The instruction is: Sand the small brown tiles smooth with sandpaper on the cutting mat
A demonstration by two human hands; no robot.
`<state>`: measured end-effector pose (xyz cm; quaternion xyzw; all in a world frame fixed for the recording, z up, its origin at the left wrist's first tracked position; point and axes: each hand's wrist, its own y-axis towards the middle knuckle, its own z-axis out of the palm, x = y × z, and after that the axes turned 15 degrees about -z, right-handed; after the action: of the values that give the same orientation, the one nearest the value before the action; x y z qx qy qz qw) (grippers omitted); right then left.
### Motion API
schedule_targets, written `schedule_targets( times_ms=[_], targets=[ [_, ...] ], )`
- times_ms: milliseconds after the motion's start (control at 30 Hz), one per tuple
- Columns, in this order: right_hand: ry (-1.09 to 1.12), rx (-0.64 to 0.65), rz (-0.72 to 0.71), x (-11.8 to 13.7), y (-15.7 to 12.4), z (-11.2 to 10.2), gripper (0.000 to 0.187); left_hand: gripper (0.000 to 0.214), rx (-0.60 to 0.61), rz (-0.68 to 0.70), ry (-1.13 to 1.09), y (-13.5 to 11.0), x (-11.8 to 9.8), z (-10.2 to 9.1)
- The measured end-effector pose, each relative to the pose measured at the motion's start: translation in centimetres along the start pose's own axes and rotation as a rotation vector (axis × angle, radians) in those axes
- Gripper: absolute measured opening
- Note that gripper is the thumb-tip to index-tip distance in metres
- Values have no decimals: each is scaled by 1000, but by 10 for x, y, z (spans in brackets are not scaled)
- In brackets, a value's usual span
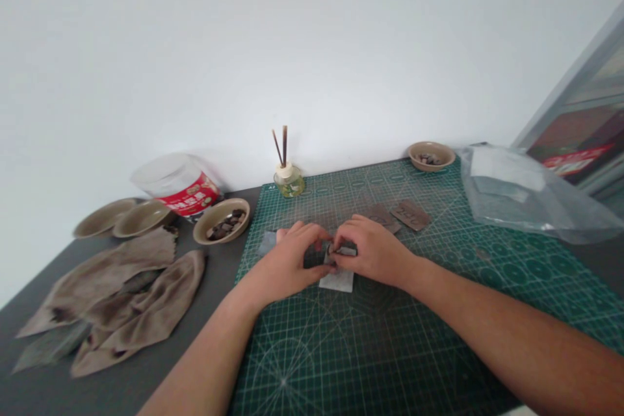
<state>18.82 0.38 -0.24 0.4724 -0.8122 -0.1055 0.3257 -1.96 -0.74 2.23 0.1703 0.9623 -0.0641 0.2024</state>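
Over the green cutting mat (297, 344), my two hands meet at a small brown piece (332, 250), mostly hidden by the fingertips. My right hand (370, 246) is closed in a pinch on it. Thumb and forefinger of my left hand (295, 260) close on the same piece from the other side. Just beneath the fingers lies a pale grey paper square (338, 281). Partly covered by my left hand is a bluish-grey scrap (267, 243). Beyond my right hand are brown paper squares (411, 214) with dark handwritten marks.
Left of the mat stand a bowl of small stones (227, 224), nested bowls (141, 218), a tipped plastic jar (188, 188) and crumpled brown cloths (146, 318). At the back are a reed diffuser (289, 181) and another bowl (431, 155). A clear plastic bag (517, 188) lies right.
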Motion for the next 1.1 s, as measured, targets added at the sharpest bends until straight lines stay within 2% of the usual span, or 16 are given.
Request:
schedule_targets(
  times_ms=[67,133,233,333,400,467,567,700,767,867,967,1100],
  targets=[
    [89,-80,72,1,1,-2,9,21,-63,28,-59,-1,-2,-2],
    [176,-122,146,1,1,-5,13,18,-66,67,-75,0,-2,-4],
    [283,-103,195,2,0,-8,22,12,-55,100,-69,3,1,-3],
    [230,-38,133,-1,-1,-9,44,9,-139,77,-103,5,7,-1],
    [102,62,60,-4,-3,-8,62,10,-213,35,-137,6,11,0],
    [-15,180,1,-6,-5,-5,70,13,-276,0,-160,6,13,0],
    [-88,260,-21,-5,-7,-2,68,16,-319,-25,-154,6,14,1],
    [21,256,5,1,-6,0,52,16,-304,-28,-158,8,12,3],
    [141,207,16,3,-4,-2,35,17,-295,-38,-197,8,11,4],
    [315,42,67,5,-2,-5,16,19,-271,-76,-277,8,12,6],
    [372,-92,149,3,-1,-6,19,22,-272,-118,-342,9,13,7],
    [272,-61,178,0,-2,-5,24,23,-293,-123,-367,12,14,8]
  ],
)
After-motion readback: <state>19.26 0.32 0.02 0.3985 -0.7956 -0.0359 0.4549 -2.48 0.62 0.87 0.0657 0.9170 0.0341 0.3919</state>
